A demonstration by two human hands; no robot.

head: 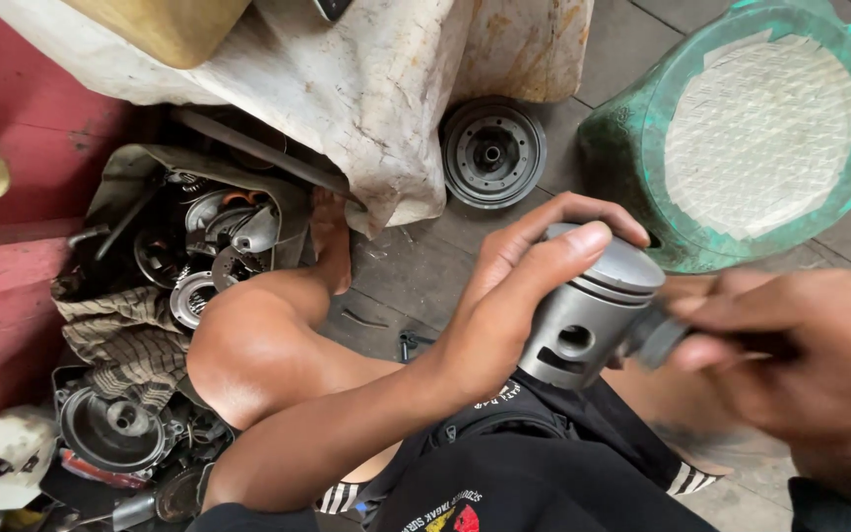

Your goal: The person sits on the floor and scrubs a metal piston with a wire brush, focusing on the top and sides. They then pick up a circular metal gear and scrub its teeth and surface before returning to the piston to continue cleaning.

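Left hand (524,286) curled in a firm grip, forearm crossed over bent knee, right hand (800,365) blurred, fingers pinched.

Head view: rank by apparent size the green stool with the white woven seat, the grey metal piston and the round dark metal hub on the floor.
1. Green stool with the white woven seat, largest.
2. Grey metal piston, held in the left hand; nearness to the camera enlarges it.
3. Round dark metal hub, close to the piston in apparent size, so this order is unsure.
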